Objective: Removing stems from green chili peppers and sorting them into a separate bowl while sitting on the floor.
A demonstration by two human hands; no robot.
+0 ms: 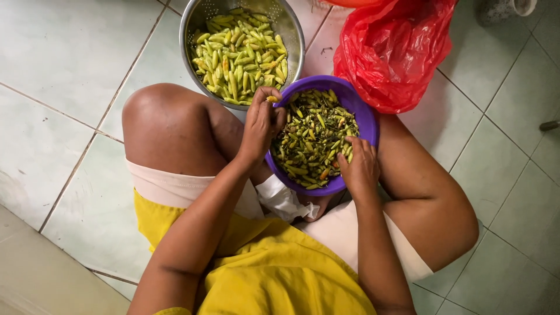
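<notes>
Left hand (261, 123) pinches one small yellow-green chili (271, 99) at the round purple plastic bowl (366, 119) of stemmed chilies; right hand (358, 166) apparently grips others inside. Crumpled red plastic bag (392, 49) lies behind.

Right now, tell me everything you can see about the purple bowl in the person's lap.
The round purple plastic bowl sits upright between the seated person's knees, low over the tiled floor. It is filled with small chillies, mostly dark green with some yellow and a few orange, stems attached. The right hand rests inside its near rim among the chillies. The left hand hovers at its left rim, pinching something small and yellowish. Its far rim lies beside a metal colander of pale yellow-green chillies and a red plastic bag.
</notes>
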